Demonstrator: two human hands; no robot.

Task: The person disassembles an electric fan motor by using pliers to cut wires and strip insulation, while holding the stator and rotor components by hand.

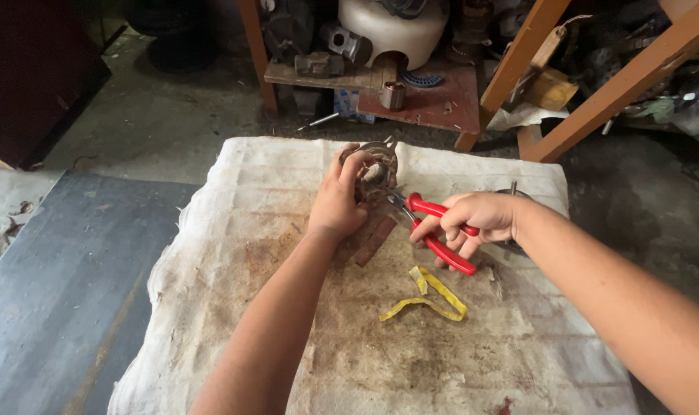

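My left hand [336,201] grips a round rusty metal part [376,170], a ring-shaped piece with lugs, held tilted up above a stained white cloth [250,230]. My right hand [472,219] squeezes red-handled pliers [442,234], whose metal jaws reach left into the lower edge of the round part. A dark flat strip [375,240] lies on the cloth just under the part. A yellow strip [426,298], folded in a loop, lies on the cloth below the pliers.
Behind my right hand a dark round metal piece with an upright pin [512,192] rests on the cloth. Beyond the cloth stand orange wooden frame legs [518,61], a red board with a small metal cylinder [393,95], and assorted machine parts. A dark panel [57,284] lies on the left floor.
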